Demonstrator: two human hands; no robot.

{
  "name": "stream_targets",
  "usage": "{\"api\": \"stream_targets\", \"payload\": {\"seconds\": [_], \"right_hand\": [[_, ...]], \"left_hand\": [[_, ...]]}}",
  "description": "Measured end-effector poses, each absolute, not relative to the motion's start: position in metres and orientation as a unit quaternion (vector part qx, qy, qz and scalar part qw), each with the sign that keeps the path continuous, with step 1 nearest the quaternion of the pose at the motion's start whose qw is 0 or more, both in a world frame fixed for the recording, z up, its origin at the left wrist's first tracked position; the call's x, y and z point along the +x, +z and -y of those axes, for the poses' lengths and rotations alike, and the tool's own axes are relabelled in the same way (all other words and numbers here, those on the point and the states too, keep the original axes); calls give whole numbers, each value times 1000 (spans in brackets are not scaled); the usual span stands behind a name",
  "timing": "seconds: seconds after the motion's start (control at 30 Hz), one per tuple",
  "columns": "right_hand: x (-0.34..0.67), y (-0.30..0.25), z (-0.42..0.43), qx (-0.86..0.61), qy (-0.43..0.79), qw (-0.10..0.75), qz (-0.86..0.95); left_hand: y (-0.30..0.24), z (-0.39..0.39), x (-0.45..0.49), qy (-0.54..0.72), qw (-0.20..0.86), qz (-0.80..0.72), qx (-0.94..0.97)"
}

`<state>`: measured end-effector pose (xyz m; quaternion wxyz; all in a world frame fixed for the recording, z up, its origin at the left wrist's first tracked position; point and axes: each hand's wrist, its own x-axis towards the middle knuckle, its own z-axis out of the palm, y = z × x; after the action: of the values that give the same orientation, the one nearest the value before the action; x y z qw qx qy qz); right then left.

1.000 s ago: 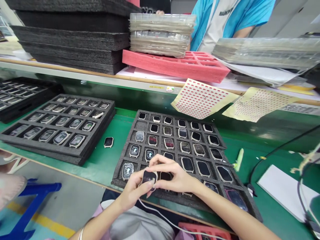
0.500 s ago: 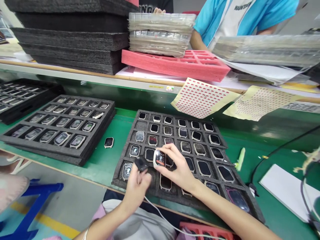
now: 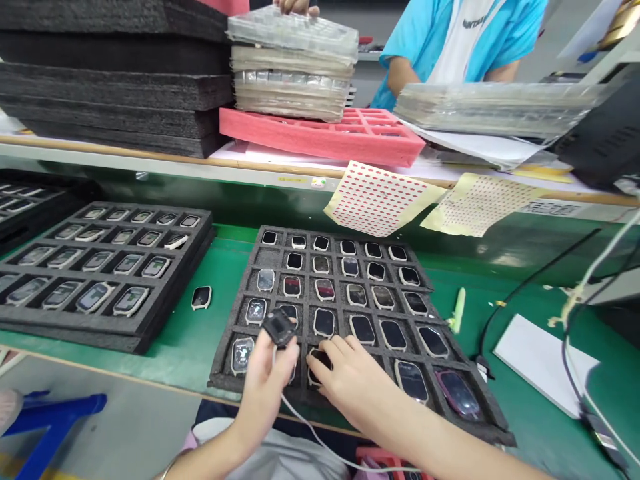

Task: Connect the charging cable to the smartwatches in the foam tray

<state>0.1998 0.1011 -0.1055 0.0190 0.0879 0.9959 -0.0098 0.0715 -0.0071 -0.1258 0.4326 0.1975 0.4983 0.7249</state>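
Observation:
My left hand (image 3: pixel 270 373) is closed round a small black clip-like device (image 3: pixel 279 327), which it holds above the front left of a dark foam tray (image 3: pixel 230 333). A white cable (image 3: pixel 313 433) runs below that hand. My right hand (image 3: pixel 347 380) reaches into a front-row compartment, its fingers curled at the edges of a smartwatch (image 3: pixel 315 373) that they partly cover. Smartwatches without straps fill most compartments; a lit smartwatch (image 3: pixel 242 355) lies in the front left corner, and a purple-edged one (image 3: pixel 459 392) at the front right.
A second foam tray (image 3: pixel 165 293) of watches stands to the left, with one loose watch (image 3: pixel 201 297) between the trays. On the right lie a white pad (image 3: pixel 545 363) and black cables. Foam stacks (image 3: pixel 150 90), plastic trays (image 3: pixel 295 80) and a person in blue (image 3: pixel 400 53) are behind.
My right hand has lowered from holding a watch up beside the black device to a front-row compartment. My left hand still holds the device. A person's hand behind now lifts the top plastic tray.

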Motion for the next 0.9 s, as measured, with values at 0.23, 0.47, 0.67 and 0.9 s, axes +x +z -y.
{"api": "stream_targets", "payload": {"seconds": [0.23, 0.47, 0.67, 0.9], "right_hand": [[210, -93, -133, 184, -317, -76, -927], [216, -61, -144, 97, -318, -163, -929], [212, -67, -140, 57, -240, -76, -966], [216, -58, -140, 33, -249, -21, -968]], "left_hand": [[-126, -14, 72, 666, 557, -428, 249], [-132, -18, 81, 610, 580, -419, 342], [-143, -21, 92, 611, 516, -489, 347], [-142, -16, 98, 633, 517, -468, 336]]}}
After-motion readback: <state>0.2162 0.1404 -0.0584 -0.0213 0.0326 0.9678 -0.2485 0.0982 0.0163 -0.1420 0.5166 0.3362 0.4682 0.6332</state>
